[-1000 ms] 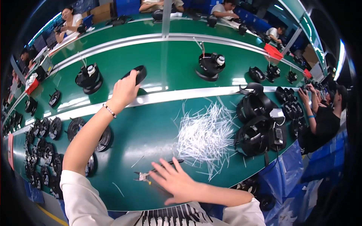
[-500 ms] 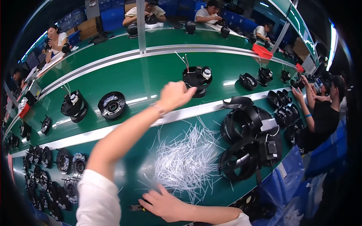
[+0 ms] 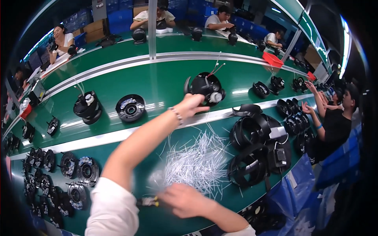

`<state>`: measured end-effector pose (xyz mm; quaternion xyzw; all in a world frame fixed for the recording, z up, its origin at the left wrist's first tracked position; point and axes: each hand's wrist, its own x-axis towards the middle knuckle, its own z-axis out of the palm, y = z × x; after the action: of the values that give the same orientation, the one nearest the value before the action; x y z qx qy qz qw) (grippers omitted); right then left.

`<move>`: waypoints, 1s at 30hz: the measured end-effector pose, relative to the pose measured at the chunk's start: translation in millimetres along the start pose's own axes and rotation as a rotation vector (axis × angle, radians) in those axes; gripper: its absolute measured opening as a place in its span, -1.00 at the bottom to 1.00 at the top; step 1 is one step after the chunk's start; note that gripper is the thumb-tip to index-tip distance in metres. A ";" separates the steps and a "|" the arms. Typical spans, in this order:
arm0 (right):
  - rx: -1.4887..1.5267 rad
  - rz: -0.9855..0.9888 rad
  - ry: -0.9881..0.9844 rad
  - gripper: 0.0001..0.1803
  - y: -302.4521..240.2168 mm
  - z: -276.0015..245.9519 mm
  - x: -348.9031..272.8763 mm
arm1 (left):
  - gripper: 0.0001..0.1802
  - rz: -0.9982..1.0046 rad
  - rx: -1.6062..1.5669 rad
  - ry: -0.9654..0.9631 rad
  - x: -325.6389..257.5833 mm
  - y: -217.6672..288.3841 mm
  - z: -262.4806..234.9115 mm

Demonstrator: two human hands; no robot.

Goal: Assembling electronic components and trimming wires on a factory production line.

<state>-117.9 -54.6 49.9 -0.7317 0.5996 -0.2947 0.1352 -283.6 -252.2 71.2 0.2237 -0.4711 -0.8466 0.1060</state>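
Two hands at a green table (image 3: 147, 171), seen from above. The left hand (image 3: 193, 104) reaches over the metal rail (image 3: 94, 136) along the table's far edge, its fingers narrowed on the near side of a black round housing (image 3: 205, 85), which it holds tilted above the green work surface (image 3: 165, 88) beyond. The housing carries a white cap (image 3: 215, 97), lowest on the side toward the rail, and thin wires that rise from its far side. The right hand (image 3: 187, 200) (blurred in this view) is over the table near its near edge, fingers curled; whether they grasp the pliers (image 3: 148, 201) just beside them cannot be told. A loose heap of white strips (image 3: 197, 161) covers the table's middle, between the right hand and the far edge. Black round parts (image 3: 88, 171) crowd the table's left end; large black rings (image 3: 250, 168) lie toward its right end. On the surface beyond the rail, left of the held housing, stands a black dish-shaped part (image 3: 130, 108).
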 end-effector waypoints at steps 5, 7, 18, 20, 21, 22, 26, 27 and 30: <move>-0.213 0.059 0.457 -0.40 11.1 -57.6 -16.1 | -0.64 -0.093 0.365 0.054 -117.3 49.7 -74.1; -0.522 0.087 0.622 -0.42 -3.2 -88.4 -9.1 | -0.53 -0.119 0.442 -0.004 -162.3 64.1 -89.4; -0.905 0.030 0.521 -0.43 -24.5 -102.3 54.9 | -0.31 -0.053 0.492 0.027 -269.0 60.8 -110.5; -0.909 0.017 0.505 -0.44 -31.7 -99.9 56.8 | -0.31 -0.032 0.509 -0.019 -279.9 61.4 -108.9; -0.914 0.013 0.490 -0.44 -34.8 -98.8 57.2 | -0.31 -0.028 0.506 -0.016 -283.7 60.2 -109.5; -0.917 0.009 0.487 -0.44 -36.3 -98.2 57.7 | -0.32 -0.007 0.512 -0.031 -285.4 58.4 -109.8; -0.952 0.016 0.430 -0.48 -35.1 -94.0 52.1 | -0.32 0.005 0.519 -0.026 -296.2 58.7 -101.7; -0.940 0.033 0.405 -0.49 -34.5 -94.5 48.1 | -0.32 0.008 0.515 -0.027 -294.3 57.1 -101.9; -0.892 0.050 0.445 -0.50 -34.7 -95.5 39.7 | -0.33 0.003 0.512 0.036 -288.2 59.0 -102.9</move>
<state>-142.7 -69.3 155.1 -0.6231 0.6988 -0.1553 -0.3151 16.7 -248.4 154.6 0.2575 -0.6685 -0.6955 0.0556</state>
